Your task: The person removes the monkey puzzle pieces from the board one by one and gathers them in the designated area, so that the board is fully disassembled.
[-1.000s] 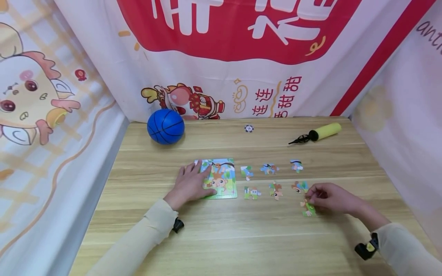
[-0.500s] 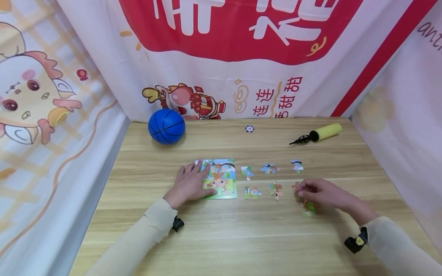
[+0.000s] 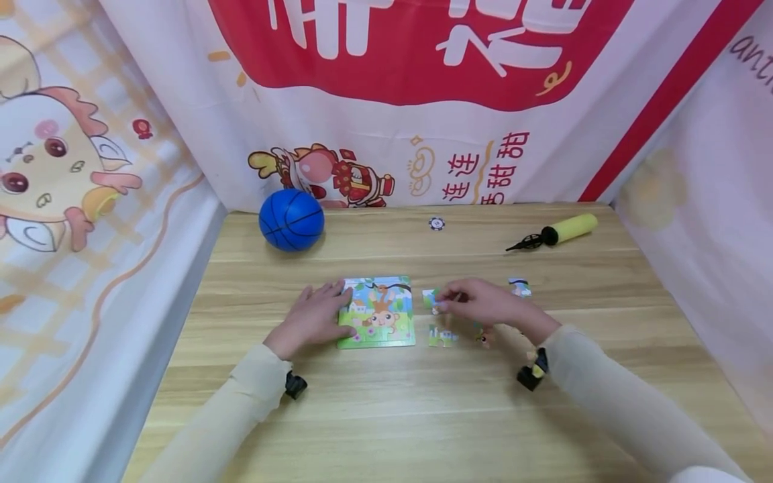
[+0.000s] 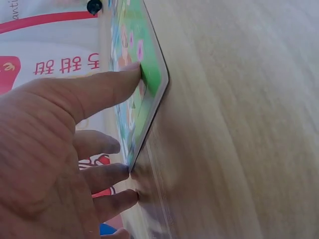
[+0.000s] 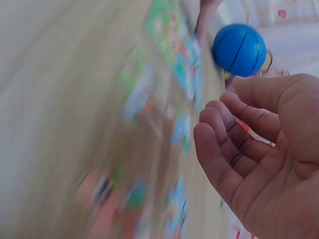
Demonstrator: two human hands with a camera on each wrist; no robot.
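A monkey jigsaw puzzle (image 3: 383,318) lies flat on the table, its picture facing up. My left hand (image 3: 314,315) rests at its left side with fingers spread; in the left wrist view the thumb (image 4: 107,87) touches the green border of the puzzle board (image 4: 152,64). Loose puzzle pieces lie to the right. My right hand (image 3: 483,303) is above them, fingertips beside the upper left puzzle piece (image 3: 428,298). In the right wrist view its fingers (image 5: 217,154) are loosely curled, with nothing visible between them and the thumb. The hand and wrist hide some pieces.
Loose pieces in view include a lower left piece (image 3: 443,335) and an upper right one (image 3: 519,287). Towards the back are a blue basketball (image 3: 292,220), a poker chip (image 3: 437,224) and a yellow hand pump (image 3: 570,229). Printed curtains (image 3: 356,121) hang behind the table.
My right hand has moved left and farther back, from the rightmost pieces to the upper left loose piece. My left hand has shifted slightly left, showing more of the puzzle.
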